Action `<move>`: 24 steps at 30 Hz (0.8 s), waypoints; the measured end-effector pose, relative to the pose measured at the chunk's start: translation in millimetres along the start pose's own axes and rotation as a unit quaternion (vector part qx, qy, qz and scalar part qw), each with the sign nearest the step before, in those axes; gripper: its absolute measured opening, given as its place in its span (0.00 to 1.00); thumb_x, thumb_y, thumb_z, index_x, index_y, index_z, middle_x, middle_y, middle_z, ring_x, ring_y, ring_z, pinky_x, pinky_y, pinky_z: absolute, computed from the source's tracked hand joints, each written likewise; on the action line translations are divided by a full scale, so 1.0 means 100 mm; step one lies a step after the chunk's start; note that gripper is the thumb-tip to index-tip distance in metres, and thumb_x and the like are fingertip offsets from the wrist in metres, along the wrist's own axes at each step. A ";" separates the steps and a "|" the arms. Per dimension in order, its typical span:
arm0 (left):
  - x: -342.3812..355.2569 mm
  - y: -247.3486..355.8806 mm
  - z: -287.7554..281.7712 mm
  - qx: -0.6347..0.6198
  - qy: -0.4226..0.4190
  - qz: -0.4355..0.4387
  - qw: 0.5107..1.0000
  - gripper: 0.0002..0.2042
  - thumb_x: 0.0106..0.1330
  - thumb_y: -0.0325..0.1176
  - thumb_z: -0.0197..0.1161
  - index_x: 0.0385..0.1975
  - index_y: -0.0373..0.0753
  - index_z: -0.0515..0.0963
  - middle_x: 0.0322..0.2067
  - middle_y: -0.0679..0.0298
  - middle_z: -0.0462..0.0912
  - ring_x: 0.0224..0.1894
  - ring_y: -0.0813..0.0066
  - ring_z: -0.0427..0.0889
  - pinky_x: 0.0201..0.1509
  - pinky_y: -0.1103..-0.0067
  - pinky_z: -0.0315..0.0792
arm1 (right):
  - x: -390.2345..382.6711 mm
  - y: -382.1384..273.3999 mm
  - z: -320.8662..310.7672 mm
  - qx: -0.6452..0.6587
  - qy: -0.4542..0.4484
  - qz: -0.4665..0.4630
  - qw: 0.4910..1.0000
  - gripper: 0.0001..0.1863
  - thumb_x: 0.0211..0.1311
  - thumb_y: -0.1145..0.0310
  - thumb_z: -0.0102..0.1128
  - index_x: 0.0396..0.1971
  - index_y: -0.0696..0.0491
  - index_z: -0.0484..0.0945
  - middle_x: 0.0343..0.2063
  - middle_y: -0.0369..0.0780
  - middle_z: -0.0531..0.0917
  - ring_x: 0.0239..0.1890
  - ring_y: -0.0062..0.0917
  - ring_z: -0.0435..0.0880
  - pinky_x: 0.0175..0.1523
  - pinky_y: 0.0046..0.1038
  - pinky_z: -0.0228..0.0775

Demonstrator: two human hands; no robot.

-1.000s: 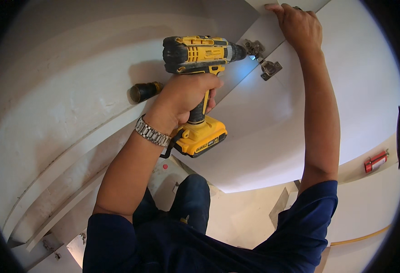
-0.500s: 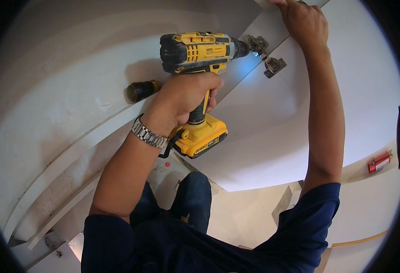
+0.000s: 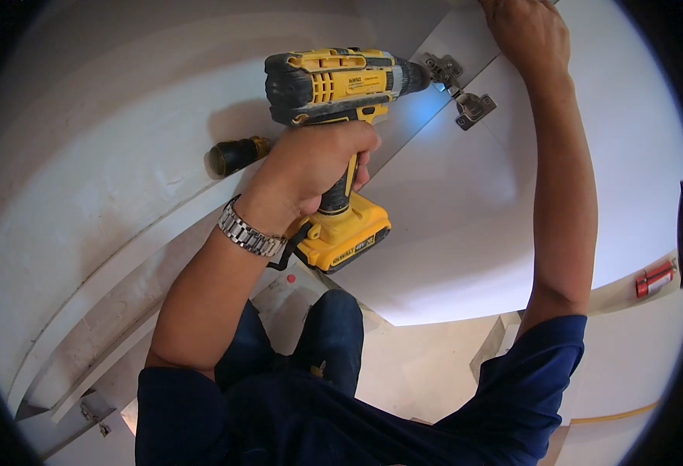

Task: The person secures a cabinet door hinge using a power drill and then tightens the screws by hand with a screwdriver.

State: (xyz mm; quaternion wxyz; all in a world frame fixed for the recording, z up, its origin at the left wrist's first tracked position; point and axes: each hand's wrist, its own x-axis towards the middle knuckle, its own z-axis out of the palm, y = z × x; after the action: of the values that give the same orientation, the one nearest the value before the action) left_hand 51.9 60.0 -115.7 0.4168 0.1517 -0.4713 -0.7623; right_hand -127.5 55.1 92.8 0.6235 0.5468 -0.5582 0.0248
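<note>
One hand for the drill, one up by the panels: left hand (image 3: 322, 159) wrapped firmly round the grip of the yellow-and-black drill (image 3: 349, 84), right hand (image 3: 529, 35) above and to the right of the hinge (image 3: 459, 95), fingertips cut off by the frame, so no telling whether gripping or merely resting. Drill just left of the hinge, nearly level, chuck nosed right up to its mounting plate (image 3: 441, 68); bit too hidden to confirm contact. Looks like screw work at that plate, driving or backing out unclear. Calling now, in all likelihood, for a square, steady push and a good brace from the right.

Now the surfaces: dull metal on the hinge, winged plate, stubby arm, rounded cup with flat ears. Smooth white door panel (image 3: 450, 210) spreading below and right of the hinge, faintly glossy, lower edge bowed by the lens, blue-white glow pooled just left of the hinge. Vented plastic shell on the drill, scuffed black at the rear, blocky battery (image 3: 349, 237) beneath. Farther left of the hinge, a short dark cylinder (image 3: 236, 157). Linked metal on the watch (image 3: 250, 231).
</note>
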 end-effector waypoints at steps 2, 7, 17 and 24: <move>0.00 0.01 0.01 0.010 0.002 0.000 1.000 0.06 0.57 0.29 0.62 0.32 0.35 0.76 0.20 0.68 0.74 0.20 0.78 0.75 0.25 0.79 0.71 | 0.00 0.01 -0.01 -0.007 -0.001 0.011 1.000 0.30 0.67 0.43 0.47 0.20 0.54 0.81 0.20 0.44 0.84 0.25 0.38 0.83 0.39 0.36 0.75; 0.00 0.02 0.02 0.012 -0.004 0.009 1.000 0.06 0.57 0.29 0.61 0.32 0.35 0.77 0.21 0.67 0.74 0.20 0.77 0.75 0.25 0.79 0.71 | 0.03 0.07 0.07 0.011 0.026 -0.023 0.999 0.31 0.66 0.42 0.48 0.18 0.54 0.80 0.18 0.44 0.83 0.22 0.37 0.82 0.38 0.36 0.75; 0.02 -0.01 0.00 -0.027 -0.033 0.024 0.999 0.05 0.58 0.29 0.62 0.32 0.36 0.77 0.21 0.67 0.75 0.20 0.77 0.76 0.25 0.78 0.72 | 0.03 0.06 0.03 0.007 0.040 -0.019 0.999 0.32 0.66 0.41 0.46 0.16 0.54 0.80 0.17 0.44 0.82 0.21 0.38 0.82 0.37 0.35 0.75; 0.01 -0.01 0.01 -0.021 -0.008 0.025 0.999 0.05 0.58 0.30 0.62 0.31 0.36 0.77 0.20 0.67 0.75 0.20 0.77 0.76 0.25 0.78 0.72 | 0.03 0.04 0.02 0.010 0.036 -0.014 0.999 0.32 0.65 0.41 0.47 0.17 0.53 0.80 0.18 0.44 0.82 0.22 0.38 0.82 0.38 0.36 0.74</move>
State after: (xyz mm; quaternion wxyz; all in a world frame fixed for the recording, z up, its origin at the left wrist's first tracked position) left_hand 50.0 60.1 -116.0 0.4348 0.1247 -0.4623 -0.7627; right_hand -130.7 53.6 97.3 0.6384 0.5595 -0.5270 0.0411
